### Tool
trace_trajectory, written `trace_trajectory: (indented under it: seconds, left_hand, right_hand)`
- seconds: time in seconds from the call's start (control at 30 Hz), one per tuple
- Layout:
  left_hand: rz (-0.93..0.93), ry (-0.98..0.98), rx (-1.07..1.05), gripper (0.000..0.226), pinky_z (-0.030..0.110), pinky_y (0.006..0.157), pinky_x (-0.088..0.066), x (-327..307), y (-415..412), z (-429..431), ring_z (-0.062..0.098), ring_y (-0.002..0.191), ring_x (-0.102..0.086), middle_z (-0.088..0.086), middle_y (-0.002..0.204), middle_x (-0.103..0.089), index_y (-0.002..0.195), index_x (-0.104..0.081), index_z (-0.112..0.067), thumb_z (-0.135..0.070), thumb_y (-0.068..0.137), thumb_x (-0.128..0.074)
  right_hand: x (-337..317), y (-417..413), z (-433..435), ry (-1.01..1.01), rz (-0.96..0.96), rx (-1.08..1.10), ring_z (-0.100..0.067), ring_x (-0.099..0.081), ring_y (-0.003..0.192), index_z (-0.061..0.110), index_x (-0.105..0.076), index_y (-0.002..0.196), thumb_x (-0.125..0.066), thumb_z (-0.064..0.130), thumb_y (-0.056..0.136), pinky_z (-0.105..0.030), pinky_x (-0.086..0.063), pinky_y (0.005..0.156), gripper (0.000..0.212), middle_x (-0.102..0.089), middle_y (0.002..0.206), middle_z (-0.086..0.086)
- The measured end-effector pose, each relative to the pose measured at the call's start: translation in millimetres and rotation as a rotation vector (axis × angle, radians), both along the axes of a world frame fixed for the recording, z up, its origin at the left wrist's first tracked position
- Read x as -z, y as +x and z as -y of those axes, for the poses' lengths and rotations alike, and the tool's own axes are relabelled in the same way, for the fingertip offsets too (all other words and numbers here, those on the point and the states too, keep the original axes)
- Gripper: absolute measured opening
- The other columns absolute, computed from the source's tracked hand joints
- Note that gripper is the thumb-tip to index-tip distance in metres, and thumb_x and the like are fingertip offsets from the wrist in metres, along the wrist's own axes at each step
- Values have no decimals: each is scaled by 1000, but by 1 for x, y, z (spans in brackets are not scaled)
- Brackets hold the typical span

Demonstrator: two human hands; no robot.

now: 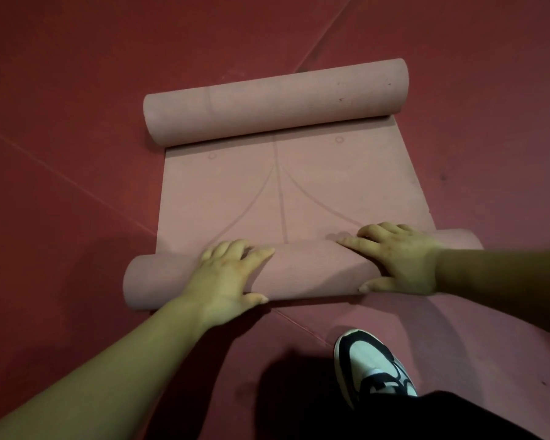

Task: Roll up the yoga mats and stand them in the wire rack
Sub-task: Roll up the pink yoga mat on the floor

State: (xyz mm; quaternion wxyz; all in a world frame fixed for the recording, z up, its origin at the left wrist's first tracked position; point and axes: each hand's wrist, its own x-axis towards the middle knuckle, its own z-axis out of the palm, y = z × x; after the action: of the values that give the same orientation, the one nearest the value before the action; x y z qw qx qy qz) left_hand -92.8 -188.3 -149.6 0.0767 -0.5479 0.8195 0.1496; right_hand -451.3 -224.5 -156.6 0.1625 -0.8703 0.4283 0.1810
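Note:
A pink yoga mat [331, 185] lies on the red floor, curled into a roll at each end. The far roll [273, 100] lies untouched across the top of the flat stretch. The near roll [311, 268] is under both hands. My left hand [226, 274] wraps over its left part, fingers on the far side and thumb on the near side. My right hand [397, 258] holds the right part the same way, fingers spread over the top. No wire rack is in view.
The red padded floor [77, 90] has seams running diagonally and surrounds the mat on all sides. My black-and-white shoe [369, 363] and a dark trouser leg stand just behind the near roll at the lower right.

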Motion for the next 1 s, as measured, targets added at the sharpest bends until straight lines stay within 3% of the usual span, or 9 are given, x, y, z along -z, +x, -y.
trace_trajectory:
  seconds: [0.1, 0.2, 0.27, 0.37, 0.5, 0.63, 0.73, 1.0]
  left_hand:
    - [1, -42, 6, 86, 43, 112, -31, 4, 3, -5, 22, 138, -39, -4, 147, -44, 152, -33, -46, -65, 77, -71]
    - [-23, 23, -10, 87, 40, 114, -29, 2, 4, 8, 18, 140, -34, -7, 150, -38, 154, -25, -47, -67, 80, -66]
    - [-17, 53, -12, 88, 39, 115, -29, -1, 1, 15, 18, 141, -32, -8, 150, -35, 155, -22, -47, -67, 81, -65]
    - [-34, -17, -38, 83, 42, 114, -30, -2, -3, 8, 21, 139, -35, -4, 148, -39, 152, -31, -46, -61, 79, -70]
    - [-44, -158, -64, 78, 46, 102, -43, 6, -1, -7, 26, 122, -50, -1, 132, -52, 140, -49, -39, -55, 70, -80]
    - [-49, -165, -56, 75, 45, 102, -41, 5, 0, 2, 24, 123, -48, -3, 133, -52, 141, -49, -39, -54, 74, -78]
    - [-54, -151, -71, 74, 44, 103, -40, 2, -1, 8, 24, 125, -47, -2, 135, -51, 142, -49, -39, -53, 75, -77]
    - [-64, -277, -75, 71, 46, 94, -47, 7, -2, -1, 27, 111, -53, -2, 124, -54, 133, -56, -34, -43, 68, -85]
  right_hand:
    - [1, 0, -4, -56, 32, 8, -23, -38, 135, 47, 3, 157, -33, 88, 79, -41, -37, 110, 95, -34, 150, 1]
    - [7, -1, -12, -203, 137, -16, -29, -51, 123, 35, -26, 157, -48, 75, 83, -46, -48, 100, 87, -48, 139, -7]
    - [11, -1, -14, -254, 174, -23, -31, -55, 117, 32, -33, 155, -53, 70, 82, -47, -52, 94, 84, -52, 134, -8]
    - [9, 0, -9, -236, 185, -17, -31, -56, 117, 35, -30, 154, -44, 75, 84, -47, -53, 93, 82, -54, 135, -7]
    - [5, 1, -3, -191, 155, -15, -30, -51, 124, 36, -22, 156, -41, 76, 86, -46, -47, 101, 82, -50, 141, -6]
    - [8, 5, -12, -324, 205, -56, -35, -56, 114, 28, -45, 147, -66, 56, 79, -48, -51, 93, 77, -55, 132, -12]
    - [10, 8, -11, -358, 230, -56, -35, -58, 110, 27, -50, 142, -78, 48, 73, -47, -52, 88, 78, -57, 129, -12]
    - [7, 9, 2, -329, 240, -21, -35, -58, 114, 28, -46, 144, -64, 50, 81, -48, -55, 90, 69, -57, 131, -11]
